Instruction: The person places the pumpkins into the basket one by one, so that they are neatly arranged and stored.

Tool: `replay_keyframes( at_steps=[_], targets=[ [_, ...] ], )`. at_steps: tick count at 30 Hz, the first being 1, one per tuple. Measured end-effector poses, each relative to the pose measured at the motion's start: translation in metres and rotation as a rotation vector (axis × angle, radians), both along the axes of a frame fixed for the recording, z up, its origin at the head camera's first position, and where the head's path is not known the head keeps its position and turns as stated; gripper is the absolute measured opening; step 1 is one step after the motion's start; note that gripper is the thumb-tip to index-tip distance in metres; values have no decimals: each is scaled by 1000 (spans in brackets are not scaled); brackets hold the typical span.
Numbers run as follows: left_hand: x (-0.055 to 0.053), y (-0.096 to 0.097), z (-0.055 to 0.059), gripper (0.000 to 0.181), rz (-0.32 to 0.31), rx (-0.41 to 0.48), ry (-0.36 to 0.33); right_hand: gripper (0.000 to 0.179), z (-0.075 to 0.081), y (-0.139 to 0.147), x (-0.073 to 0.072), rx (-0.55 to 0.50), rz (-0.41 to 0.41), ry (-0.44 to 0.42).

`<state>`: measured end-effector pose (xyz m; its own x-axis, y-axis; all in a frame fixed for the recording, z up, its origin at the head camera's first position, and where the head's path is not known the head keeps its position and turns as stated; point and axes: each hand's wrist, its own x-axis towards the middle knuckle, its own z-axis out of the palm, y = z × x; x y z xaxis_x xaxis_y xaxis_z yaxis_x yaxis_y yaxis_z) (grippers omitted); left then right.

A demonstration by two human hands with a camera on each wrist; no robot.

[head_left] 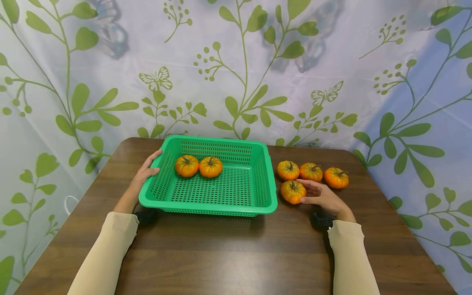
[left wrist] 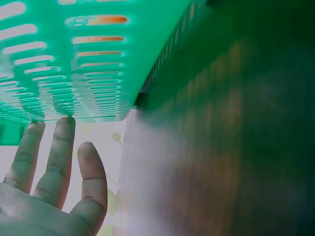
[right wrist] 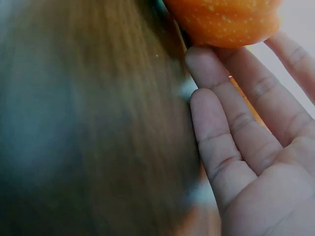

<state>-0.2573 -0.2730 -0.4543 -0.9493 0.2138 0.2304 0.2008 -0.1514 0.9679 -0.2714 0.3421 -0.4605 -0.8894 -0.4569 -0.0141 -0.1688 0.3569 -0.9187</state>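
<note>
A green plastic basket (head_left: 210,210) with slotted walls stands on the wooden table. Two orange pumpkins, a left one (head_left: 186,166) and a right one (head_left: 210,167), sit inside it, side by side toward its back left. My left hand (head_left: 141,176) rests against the basket's left side, thumb at the rim; in the left wrist view its straight fingers (left wrist: 56,162) reach the slotted wall. Right of the basket, my right hand (head_left: 324,198) touches the nearest small pumpkin (head_left: 293,192) from its right side. Its extended fingers (right wrist: 236,118) reach the pumpkin's surface in the right wrist view.
Behind the touched pumpkin is a row of three more: a left (head_left: 287,170), a middle (head_left: 311,172) and a right one (head_left: 336,178). A leaf-patterned curtain (head_left: 236,73) hangs along the back of the brown table (head_left: 221,254).
</note>
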Motion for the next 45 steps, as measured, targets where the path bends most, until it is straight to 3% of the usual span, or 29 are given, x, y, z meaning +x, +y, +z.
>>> replay_keyframes(
  at_steps=[7,22,30,37,45],
  targets=[
    [1,0,1,60,3,-15,-25,65,1,0,1,-33,-2,16],
    [-1,-1,0,58,-9,0,14,67,23,-7,5,-39,-21,22],
    [-3,0,-1,62,-23,26,37,68,36,-12,11,-27,-33,82],
    [-2,-1,0,62,-15,-3,0,66,44,-17,13,-45,-58,81],
    [1,1,1,60,-10,-14,-4,63,53,-22,17,-89,-28,152]
  ],
)
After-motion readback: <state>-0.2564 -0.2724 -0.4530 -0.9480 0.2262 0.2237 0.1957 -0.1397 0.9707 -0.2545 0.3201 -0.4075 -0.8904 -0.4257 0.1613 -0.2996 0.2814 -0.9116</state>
